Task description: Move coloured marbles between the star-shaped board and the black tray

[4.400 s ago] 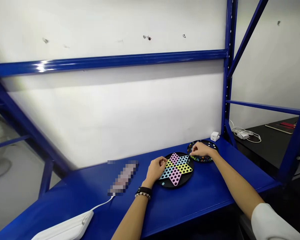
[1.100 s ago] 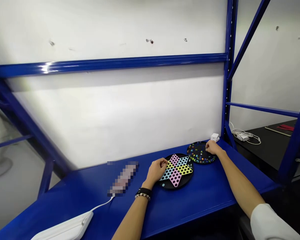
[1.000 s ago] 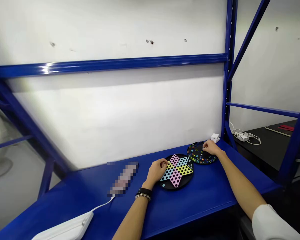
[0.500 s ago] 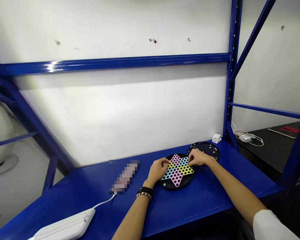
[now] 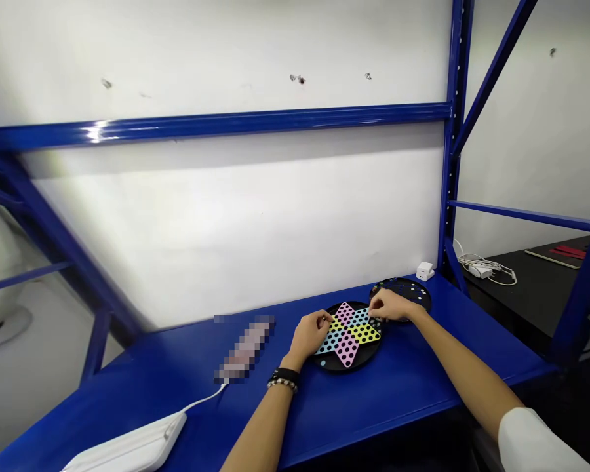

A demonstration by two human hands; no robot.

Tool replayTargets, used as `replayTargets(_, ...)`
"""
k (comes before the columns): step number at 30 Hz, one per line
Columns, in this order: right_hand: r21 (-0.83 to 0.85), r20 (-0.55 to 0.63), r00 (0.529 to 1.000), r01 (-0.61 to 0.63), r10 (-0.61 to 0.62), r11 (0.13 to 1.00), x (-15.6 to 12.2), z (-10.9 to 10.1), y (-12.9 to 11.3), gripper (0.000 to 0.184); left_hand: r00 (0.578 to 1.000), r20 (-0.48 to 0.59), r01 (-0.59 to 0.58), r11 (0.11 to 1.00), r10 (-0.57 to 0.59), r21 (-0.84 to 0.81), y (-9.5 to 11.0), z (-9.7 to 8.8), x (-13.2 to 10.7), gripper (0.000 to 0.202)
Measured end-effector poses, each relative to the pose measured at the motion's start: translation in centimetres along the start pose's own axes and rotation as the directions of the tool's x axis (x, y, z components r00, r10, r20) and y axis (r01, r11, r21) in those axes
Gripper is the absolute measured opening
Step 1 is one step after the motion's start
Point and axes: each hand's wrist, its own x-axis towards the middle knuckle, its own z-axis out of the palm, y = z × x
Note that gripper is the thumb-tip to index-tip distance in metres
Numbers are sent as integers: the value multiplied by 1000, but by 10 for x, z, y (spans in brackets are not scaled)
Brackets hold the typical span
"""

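A round black Chinese checkers board (image 5: 347, 347) lies on the blue tabletop, with a six-pointed star in pink, yellow and light blue dotted with dark holes. At the board's left side is my left hand (image 5: 311, 335), its thumb and fingers curled together over the star's edge. My right hand (image 5: 392, 305) pinches at the star's upper right point; anything between the fingertips is too small to make out. Partly behind that hand sits a round black tray (image 5: 419, 296) with small coloured pieces in it. One light blue dot (image 5: 323, 363) shows on the board's lower left rim.
To the left lies a blurred-out flat object (image 5: 246, 349), joined by a white cable (image 5: 204, 398) to a white device (image 5: 128, 446). A white adapter (image 5: 425, 271) stands by the blue rack post (image 5: 447, 190). On a black table (image 5: 541, 282) at right is a coiled white cable (image 5: 491, 269).
My right hand has shifted slightly left at the star's upper right point, still pinched. My left hand stays in place. The camera view has moved a little.
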Motion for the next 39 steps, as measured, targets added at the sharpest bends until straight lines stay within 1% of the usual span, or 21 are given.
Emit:
replayTargets(1,-3,-62,998,7,-7,1000,-2,-6,1,21,1000,1,3,1000,-3,0,0,0,0,22)
replayTargets(3,-42,-201,979,12,-20,999,-7,-21,6,25,1000,0,2,1000,-2,5,1,-1,0,22)
replayTargets(4,-69,-246,969,0,-17,998,-10,-30,10,27,1000,-1,-1,1000,1,7,1,-1,0,21)
replayTargets(5,-95,-288,958,-20,-8,995,-14,-39,15,28,1000,-2,-3,1000,3,6,1,-1,0,21)
replayTargets(7,-134,-294,955,-88,45,987,-22,-54,28,25,1000,-4,-3,1000,3,0,0,0,0,21)
replayTargets(8,-148,-268,959,-138,95,979,-25,-60,35,22,1000,-4,-3,1000,3,-3,0,0,1,20)
replayTargets(10,-171,-177,968,-210,180,962,-31,-69,46,17,1000,-8,-5,1000,5,-4,-2,1,1,20)
replayTargets(12,-179,-113,967,-244,227,953,-35,-74,53,14,1000,-12,-13,1000,13,4,-3,2,2,20)
replayTargets(15,-172,-97,959,-280,266,945,-38,-77,56,13,1000,-14,-22,1000,22,11,-4,2,2,21)
replayTargets(17,-160,-53,939,-345,341,925,-41,-77,55,16,1000,-9,-19,1000,19,11,-4,2,1,21)
replayTargets(19,-139,20,906,-416,422,899,-43,-77,55,20,1000,-1,-11,1000,11,7,-3,1,1,22)
replayTargets(20,-130,53,891,-442,451,888,-44,-77,56,22,1000,3,-5,1000,5,7,-2,1,0,22)
replayTargets(22,-125,90,877,-461,472,879,-44,-76,57,24,1000,6,2,1000,-2,6,-2,1,0,22)
replayTargets(26,-147,121,866,-468,485,872,-40,-73,59,27,1000,2,0,1000,0,5,-4,2,1,22)
replayTargets(29,-195,121,870,-451,478,871,-38,-72,59,22,1000,-7,-10,1000,11,17,-5,3,2,21)
replayTargets(31,-250,104,892,-405,440,879,-37,-72,58,17,1000,-10,-15,1000,15,19,-6,3,2,20)
replayTargets(34,-276,76,939,-304,335,912,-39,-73,54,9,1000,-9,-16,1000,16,13,-5,2,1,20)
replayTargets(36,-239,37,964,-248,264,939,-40,-74,49,11,1000,-7,-14,1000,14,10,-5,1,1,20)
replayTargets(37,-190,1,973,-228,232,955,-41,-75,46,13,1000,-7,-13,1000,14,10,-4,1,1,20)
replayTargets(39,-37,-92,978,-190,185,981,-42,-76,40,17,1000,-7,-11,1000,11,12,-4,1,1,21)
